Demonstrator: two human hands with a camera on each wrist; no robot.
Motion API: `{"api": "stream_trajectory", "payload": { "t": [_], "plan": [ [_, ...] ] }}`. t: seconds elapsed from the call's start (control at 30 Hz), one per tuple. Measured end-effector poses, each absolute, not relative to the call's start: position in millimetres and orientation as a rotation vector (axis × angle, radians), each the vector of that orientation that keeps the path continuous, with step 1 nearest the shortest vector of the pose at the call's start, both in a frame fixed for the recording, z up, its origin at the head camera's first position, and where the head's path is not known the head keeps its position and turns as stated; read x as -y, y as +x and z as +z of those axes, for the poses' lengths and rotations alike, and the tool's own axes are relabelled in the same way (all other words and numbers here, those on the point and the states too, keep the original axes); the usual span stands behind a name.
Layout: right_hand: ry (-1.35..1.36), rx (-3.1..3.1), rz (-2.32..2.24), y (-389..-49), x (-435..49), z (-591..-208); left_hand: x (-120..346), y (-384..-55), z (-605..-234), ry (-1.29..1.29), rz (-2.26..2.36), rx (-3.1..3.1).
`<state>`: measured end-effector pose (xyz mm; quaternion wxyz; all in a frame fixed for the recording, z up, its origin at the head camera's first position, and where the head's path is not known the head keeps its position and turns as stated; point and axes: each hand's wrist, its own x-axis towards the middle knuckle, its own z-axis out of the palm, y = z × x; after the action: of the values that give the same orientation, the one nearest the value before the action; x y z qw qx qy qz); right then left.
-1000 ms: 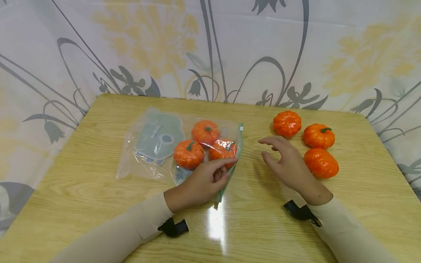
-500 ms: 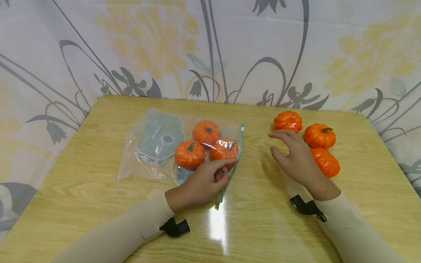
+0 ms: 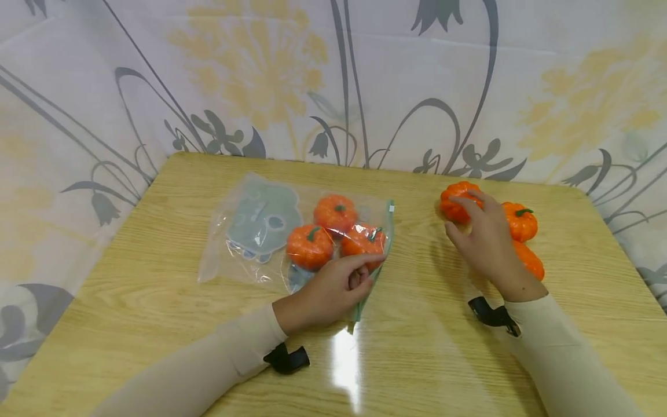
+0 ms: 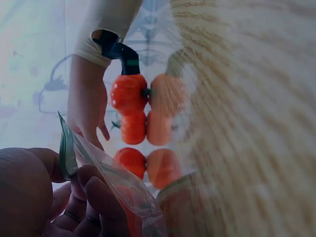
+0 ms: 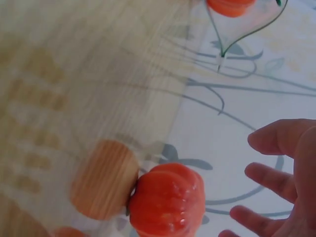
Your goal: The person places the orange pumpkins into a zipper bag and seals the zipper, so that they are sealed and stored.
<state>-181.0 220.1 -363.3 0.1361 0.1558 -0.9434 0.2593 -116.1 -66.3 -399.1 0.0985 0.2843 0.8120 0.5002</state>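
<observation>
A clear zip bag (image 3: 219, 263) with a green seal and a pale blue-green animal print lies on the table, three small orange pumpkins (image 3: 310, 247) inside it. My left hand (image 3: 330, 292) pinches the bag's edge at the seal. The left wrist view shows its thumb and fingers holding that green strip (image 4: 66, 150). My right hand (image 3: 487, 246) is over the right side, fingers spread around the near side of the farthest loose pumpkin (image 3: 453, 202). In the right wrist view a gap shows between the right fingertips (image 5: 256, 170) and the pumpkin (image 5: 168, 202).
Two more loose pumpkins stand to the right, one with a green stem (image 3: 523, 223), the other (image 3: 531, 263) partly hidden behind my right wrist. The glossy wooden table (image 3: 156, 243) mirrors things. A flower-patterned cloth (image 3: 385, 69) hangs behind its far edge.
My right hand has moved away from me and to the right, coming up to the farthest loose pumpkin. My left hand keeps its hold on the bag. The head view has shifted slightly.
</observation>
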Motion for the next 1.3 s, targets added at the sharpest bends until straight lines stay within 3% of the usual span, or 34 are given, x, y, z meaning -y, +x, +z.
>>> {"api": "stream_trajectory", "payload": {
  "t": [0.53, 1.3],
  "plan": [
    [0.357, 3.159, 0.338, -222, -233, -353, 67, -117, -401, 0.833, 1.487, -2.376],
    [0.209, 3.354, 0.410, -245, -245, -347, 67, -118, -402, 0.852, 1.465, -2.378]
  ]
}}
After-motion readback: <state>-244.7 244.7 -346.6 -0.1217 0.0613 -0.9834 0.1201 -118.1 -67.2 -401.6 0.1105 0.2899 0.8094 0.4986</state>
